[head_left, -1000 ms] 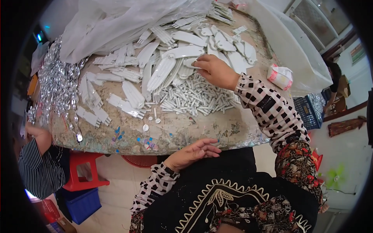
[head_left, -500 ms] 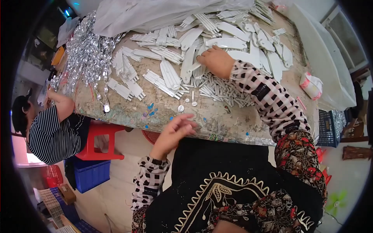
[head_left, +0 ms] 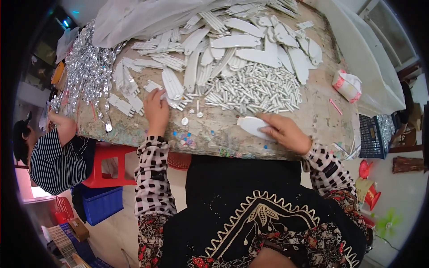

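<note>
My right hand [head_left: 288, 133] pinches a smooth white oval plastic piece [head_left: 251, 126] just above the table's near edge. At the left, my left hand [head_left: 156, 112] is over a white slotted plastic piece [head_left: 152, 85], its fingers curled onto it and hiding its middle. Right beside those fingers lies a rounded white ribbed piece [head_left: 172, 85]. Between my hands sit a small white disc [head_left: 185, 121] and a short white pin [head_left: 199, 108]. Beyond my right hand spreads a heap of small white pins [head_left: 259, 89].
Large white curved pieces [head_left: 234, 41] pile up behind the pins, under a translucent sheet [head_left: 147, 22]. Silver strips [head_left: 87, 71] hang over the left side. A pink-white roll [head_left: 347, 85] stands at the right. A person in a striped top [head_left: 58, 154] sits at far left by a red stool [head_left: 109, 165].
My right hand has come back from the pile toward me, now with the oval piece in its fingers. My left hand has moved forward and left onto the slotted piece. The view has shifted slightly.
</note>
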Demonstrator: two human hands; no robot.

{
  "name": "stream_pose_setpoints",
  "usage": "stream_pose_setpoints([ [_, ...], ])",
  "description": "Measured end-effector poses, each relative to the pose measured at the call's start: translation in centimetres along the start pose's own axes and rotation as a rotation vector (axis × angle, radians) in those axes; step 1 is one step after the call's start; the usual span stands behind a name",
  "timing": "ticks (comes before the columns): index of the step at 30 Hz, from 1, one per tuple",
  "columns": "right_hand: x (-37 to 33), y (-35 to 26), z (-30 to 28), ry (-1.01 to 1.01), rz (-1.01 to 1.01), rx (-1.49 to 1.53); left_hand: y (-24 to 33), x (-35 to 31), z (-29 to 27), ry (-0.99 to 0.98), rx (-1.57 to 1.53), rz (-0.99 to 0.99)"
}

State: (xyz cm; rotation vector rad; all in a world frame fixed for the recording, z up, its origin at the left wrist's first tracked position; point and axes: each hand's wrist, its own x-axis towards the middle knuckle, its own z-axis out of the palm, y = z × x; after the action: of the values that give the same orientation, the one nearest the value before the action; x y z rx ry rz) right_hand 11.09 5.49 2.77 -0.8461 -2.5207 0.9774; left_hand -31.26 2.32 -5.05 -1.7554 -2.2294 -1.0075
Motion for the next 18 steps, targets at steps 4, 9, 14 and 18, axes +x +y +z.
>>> stream_pose_setpoints([
  [4,-4.8,3.3,-0.6,0.119,0.258,0.235,2.9,0.2,2.6,0.022,-0.041,0.031],
  [9,-7.6,5.1,-3.3,0.120,0.197,0.251,6.0,-0.4,4.0,0.049,-0.059,0.004],
  [14,-8.6,5.8,-4.8,-0.014,0.166,0.116,7.8,0.1,4.4,0.046,-0.012,-0.064],
  [18,-9.1,6.2,-4.8,0.013,0.162,0.202,7.8,0.1,4.3,0.136,0.064,-0.172],
])
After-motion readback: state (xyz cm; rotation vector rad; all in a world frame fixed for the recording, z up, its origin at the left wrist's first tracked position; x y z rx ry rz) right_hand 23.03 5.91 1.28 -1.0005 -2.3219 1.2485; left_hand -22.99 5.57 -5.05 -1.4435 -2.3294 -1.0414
